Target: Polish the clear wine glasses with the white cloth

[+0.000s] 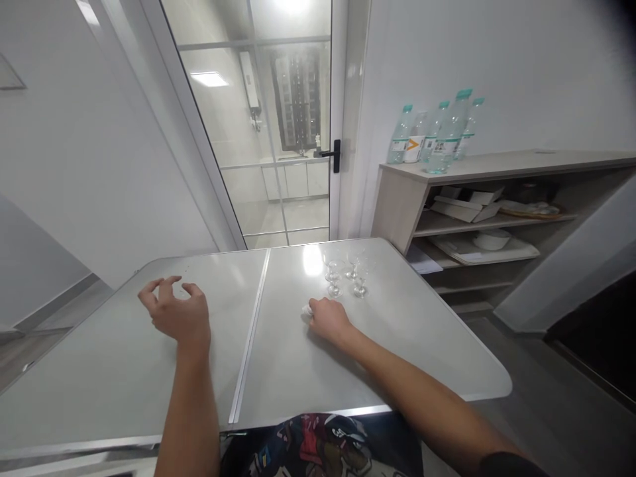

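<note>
My left hand (175,311) hovers over the left half of the grey table (149,371), fingers spread and curled, holding nothing. My right hand (328,319) rests on the right half of the table, closed around a small white wad (307,309) that sticks out at its left side; it looks like a tissue or cloth. Just beyond that hand stand three small clear stemmed glasses (346,275), upright and close together.
A metal seam (250,338) splits the table down the middle. A wooden shelf unit (497,165) at the right carries several water bottles (437,132) on top and trays and dishes inside. A glass door (278,126) is behind the table.
</note>
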`<state>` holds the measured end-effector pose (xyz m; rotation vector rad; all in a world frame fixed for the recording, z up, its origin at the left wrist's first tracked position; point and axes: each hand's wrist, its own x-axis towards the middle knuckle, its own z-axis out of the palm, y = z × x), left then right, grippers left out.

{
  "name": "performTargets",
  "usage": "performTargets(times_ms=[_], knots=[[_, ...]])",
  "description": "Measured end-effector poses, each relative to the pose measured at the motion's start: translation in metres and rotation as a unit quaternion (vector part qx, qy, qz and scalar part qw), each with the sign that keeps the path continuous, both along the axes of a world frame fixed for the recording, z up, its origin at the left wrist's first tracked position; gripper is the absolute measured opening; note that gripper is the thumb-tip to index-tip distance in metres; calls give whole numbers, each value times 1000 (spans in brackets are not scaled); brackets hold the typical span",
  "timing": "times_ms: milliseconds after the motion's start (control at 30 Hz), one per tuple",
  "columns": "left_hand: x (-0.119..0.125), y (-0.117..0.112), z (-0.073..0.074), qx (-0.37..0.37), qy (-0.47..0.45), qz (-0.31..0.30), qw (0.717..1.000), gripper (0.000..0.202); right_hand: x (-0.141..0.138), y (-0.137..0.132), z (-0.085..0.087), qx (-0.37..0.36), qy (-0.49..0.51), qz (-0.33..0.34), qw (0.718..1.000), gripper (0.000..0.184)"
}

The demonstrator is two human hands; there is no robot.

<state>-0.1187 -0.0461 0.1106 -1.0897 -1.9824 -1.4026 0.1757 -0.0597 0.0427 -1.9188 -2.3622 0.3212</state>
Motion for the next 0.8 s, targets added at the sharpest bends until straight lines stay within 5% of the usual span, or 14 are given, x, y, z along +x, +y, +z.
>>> performTargets(times_ms=[300,667,800], knots=[[-15,10,-32,-99,-56,43,993,31,1,0,-2,-5,0,16,1000,24],[-18,8,-34,-142,-47,-4,989,30,3,2,-6,4,16,26,1000,19],[-7,11,-26,-101,-13,-88,991,32,3,2,-6,30,58,37,997,26]])
